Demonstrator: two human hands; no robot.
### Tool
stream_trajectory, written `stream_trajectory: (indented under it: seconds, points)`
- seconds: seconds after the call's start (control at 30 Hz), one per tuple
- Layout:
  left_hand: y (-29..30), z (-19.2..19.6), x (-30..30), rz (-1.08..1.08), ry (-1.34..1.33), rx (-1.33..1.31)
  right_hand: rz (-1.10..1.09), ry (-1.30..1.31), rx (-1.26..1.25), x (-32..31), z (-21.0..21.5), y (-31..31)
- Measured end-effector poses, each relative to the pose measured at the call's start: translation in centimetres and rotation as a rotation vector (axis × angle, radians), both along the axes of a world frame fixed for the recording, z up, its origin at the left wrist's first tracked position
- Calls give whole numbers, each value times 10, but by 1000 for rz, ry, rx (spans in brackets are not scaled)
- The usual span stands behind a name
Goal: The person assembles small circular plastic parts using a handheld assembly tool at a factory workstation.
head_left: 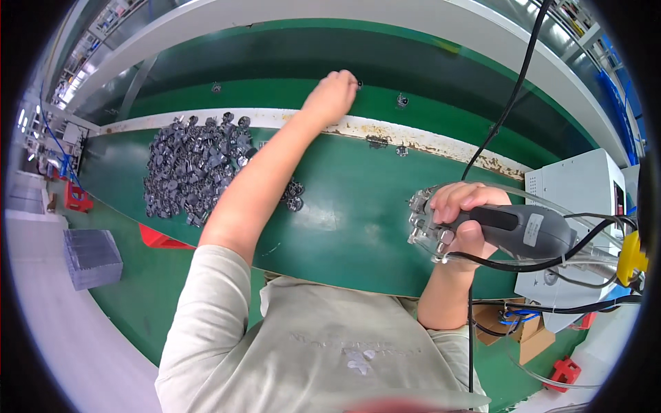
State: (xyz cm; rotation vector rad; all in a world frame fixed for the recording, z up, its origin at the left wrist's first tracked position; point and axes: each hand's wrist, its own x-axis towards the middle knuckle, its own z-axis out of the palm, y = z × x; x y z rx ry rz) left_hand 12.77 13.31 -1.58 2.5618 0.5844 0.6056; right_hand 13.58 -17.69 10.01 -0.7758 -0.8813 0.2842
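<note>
My left hand (333, 98) reaches far over the bench onto the green belt behind it. Its fingers are closed, and a small dark part (359, 84) shows at their tips. At the right, my right hand (463, 212) is wrapped around a grey electric screwdriver (525, 230), held tilted above the bench with its clear-and-metal head (428, 224) pointing left. Beneath and beyond my left forearm lies a large heap of small dark plastic-and-metal parts (196, 162). A few loose parts (295, 196) lie just right of that forearm.
Single parts lie on the belt, one at the left (216, 87) and another at the right (402, 100). A worn white rail (420, 141) separates belt and green bench (344, 241). A black cable (509, 103) hangs across the right side, near a white machine box (575, 182).
</note>
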Motion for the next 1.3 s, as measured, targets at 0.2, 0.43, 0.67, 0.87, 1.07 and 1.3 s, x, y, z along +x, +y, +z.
stream_trajectory:
  seconds: [0.2,0.43,0.67,0.87,1.07,1.3]
  points:
    - [-65,28,42,-130,3,-81,-22,-127,-57,-7,2,-6]
    - [-65,32,9,-224,117,-4,1,5,15,1,0,-4]
    - [-135,37,-107,-599,148,-102,145,-170,-41,11,7,-10]
    - [-142,23,-115,-566,-50,-99,102,-17,-96,-9,5,-2]
    - [-139,16,-119,-609,-90,-115,78,-38,-135,-11,-2,6]
    - [-136,15,-118,-618,-102,-134,186,-178,-195,1,-10,6]
